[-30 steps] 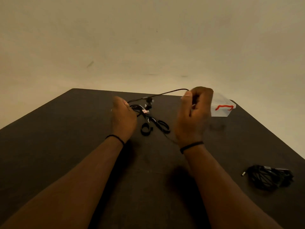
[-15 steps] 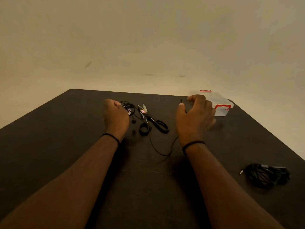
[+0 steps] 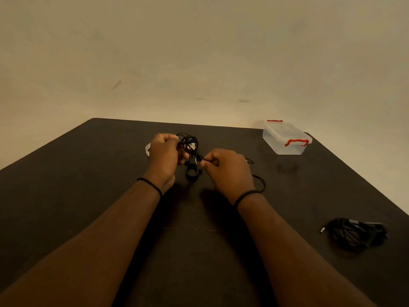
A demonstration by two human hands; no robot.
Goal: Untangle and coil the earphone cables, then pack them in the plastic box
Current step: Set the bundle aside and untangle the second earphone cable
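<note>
Left hand (image 3: 164, 155), fingers curled, gripping a tangled bundle of thin black earphone cable (image 3: 188, 141) just above the dark matte desk (image 3: 66, 185). Right hand (image 3: 228, 168) close beside it, thumb and fingertips pinched together on a stiff black end of the same cable, running slantwise between the two hands. Thin black band around each wrist. Directly under the gap between the hands, a small black loop-shaped strap (image 3: 192, 173) lying on the desk. Behind the right hand, a slack loop of black cable (image 3: 261, 183) trailing onto the desk on its right side, with a small plug-like tip (image 3: 249, 161) showing just past the knuckles. Partly hidden behind the left hand, a pale whitish ring-shaped object (image 3: 147, 149) flat on the desk; too little visible to identify. Farther out, at the far right corner of the desk, a clear rectangular plastic box with red clip handles (image 3: 286, 140), lid on, well apart from both hands. Near the right edge and closer to the person, a separate wound bundle of black cable (image 3: 356, 233) with a small metal plug sticking out to its left. Behind the desk, a plain beige wall (image 3: 199, 52).
</note>
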